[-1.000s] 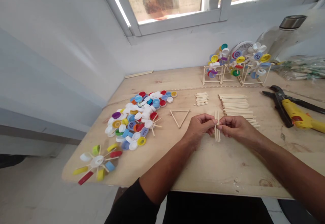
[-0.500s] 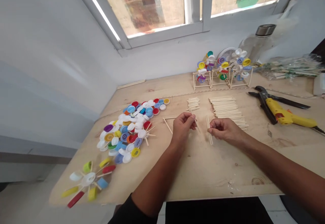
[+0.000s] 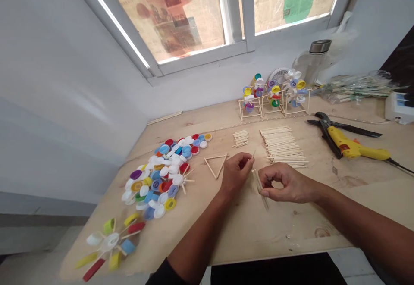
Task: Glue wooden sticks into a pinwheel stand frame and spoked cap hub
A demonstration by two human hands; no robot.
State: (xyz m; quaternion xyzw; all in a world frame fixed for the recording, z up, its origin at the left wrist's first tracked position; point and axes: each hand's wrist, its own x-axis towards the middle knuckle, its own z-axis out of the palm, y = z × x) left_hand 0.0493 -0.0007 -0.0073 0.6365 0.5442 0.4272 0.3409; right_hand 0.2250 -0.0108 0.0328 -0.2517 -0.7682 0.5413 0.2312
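My left hand [image 3: 237, 172] is closed, thumb and fingers pinching a thin wooden stick whose tip shows above the thumb. Close on its right, my right hand [image 3: 287, 184] pinches wooden sticks [image 3: 257, 179] between thumb and forefinger; motion blurs them, so their number is unclear. Left of my left hand, a triangle of wooden sticks [image 3: 211, 168] lies flat on the wooden table [image 3: 246, 237]. Beyond my hands are a bundle of short sticks [image 3: 240, 139] and a row of longer sticks [image 3: 283, 145].
Colourful bottle caps [image 3: 164, 173] are heaped on the left, with a cap wheel [image 3: 110, 242] near the corner. Small cap-and-stick models [image 3: 274, 97] stand at the back. To the right lie a yellow glue gun [image 3: 352, 145], black-handled pliers [image 3: 326, 132] and bagged sticks [image 3: 359, 87].
My right hand has come closer to my left and nearer to me, its sticks now tilted beside the left fingers. The camera view has shifted, showing the whole triangle.
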